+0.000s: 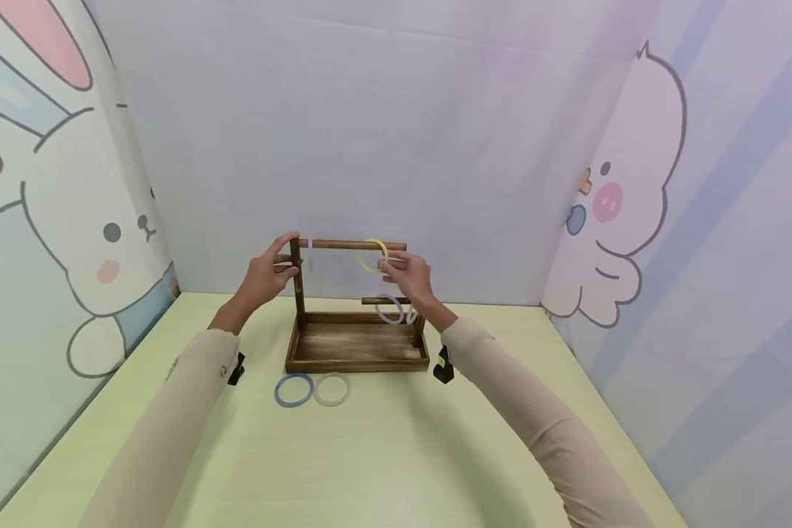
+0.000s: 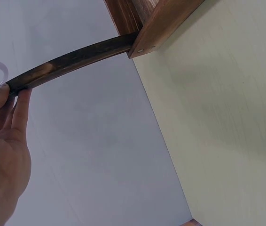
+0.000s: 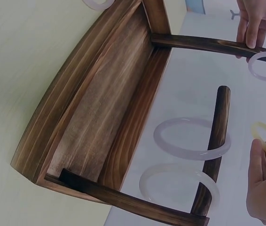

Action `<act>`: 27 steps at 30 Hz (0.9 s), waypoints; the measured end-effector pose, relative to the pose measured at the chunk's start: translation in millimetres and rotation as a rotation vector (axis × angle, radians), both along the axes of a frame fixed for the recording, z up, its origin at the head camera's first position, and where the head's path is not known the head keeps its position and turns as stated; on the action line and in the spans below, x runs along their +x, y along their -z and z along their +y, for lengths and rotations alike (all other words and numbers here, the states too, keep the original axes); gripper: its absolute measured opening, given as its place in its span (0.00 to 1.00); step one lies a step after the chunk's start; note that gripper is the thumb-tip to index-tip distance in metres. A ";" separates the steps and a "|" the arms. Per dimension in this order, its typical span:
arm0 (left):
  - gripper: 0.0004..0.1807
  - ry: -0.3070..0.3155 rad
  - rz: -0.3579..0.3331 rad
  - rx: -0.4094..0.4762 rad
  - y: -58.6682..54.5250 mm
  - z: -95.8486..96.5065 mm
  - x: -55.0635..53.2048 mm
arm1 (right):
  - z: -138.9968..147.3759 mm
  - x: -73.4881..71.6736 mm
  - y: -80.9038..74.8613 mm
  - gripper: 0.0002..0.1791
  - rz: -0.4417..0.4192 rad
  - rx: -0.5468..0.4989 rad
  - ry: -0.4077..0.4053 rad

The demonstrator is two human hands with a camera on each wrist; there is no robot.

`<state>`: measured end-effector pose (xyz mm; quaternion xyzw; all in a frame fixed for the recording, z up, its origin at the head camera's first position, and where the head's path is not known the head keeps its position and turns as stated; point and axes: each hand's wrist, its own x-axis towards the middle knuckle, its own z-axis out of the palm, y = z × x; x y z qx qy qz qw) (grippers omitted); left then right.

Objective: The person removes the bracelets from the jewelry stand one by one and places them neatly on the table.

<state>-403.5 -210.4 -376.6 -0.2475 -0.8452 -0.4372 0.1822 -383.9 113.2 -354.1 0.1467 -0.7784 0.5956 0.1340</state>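
Note:
My left hand grips the upright post of a dark wooden bangle stand near its top, thumb on one side and fingers on the other. With the right hand I pinch a yellow bangle, which overlaps the stand's top bar toward its free end. A pale lavender bangle hangs on that bar close to the left post. On the lower bar hang another lavender bangle and a whitish one, below the right hand.
A blue bangle and a whitish bangle lie side by side on the pale table, in front of the stand's tray. Cloth walls with cartoon animals stand behind and on both sides.

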 end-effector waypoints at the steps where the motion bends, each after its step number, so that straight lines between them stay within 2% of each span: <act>1: 0.46 -0.001 0.000 -0.002 0.1 -0.2 0.1 | 0.8 0.0 0.0 0.19 -0.005 -0.004 0.001; 17: 0.46 -0.001 0.027 -0.018 1.4 -1.7 -2.8 | 13.1 0.1 -2.1 0.17 -0.014 -0.001 0.028; 27: 0.47 -0.005 0.021 -0.023 2.4 -1.6 -2.8 | 20.8 0.4 -3.6 0.18 -0.054 -0.031 0.035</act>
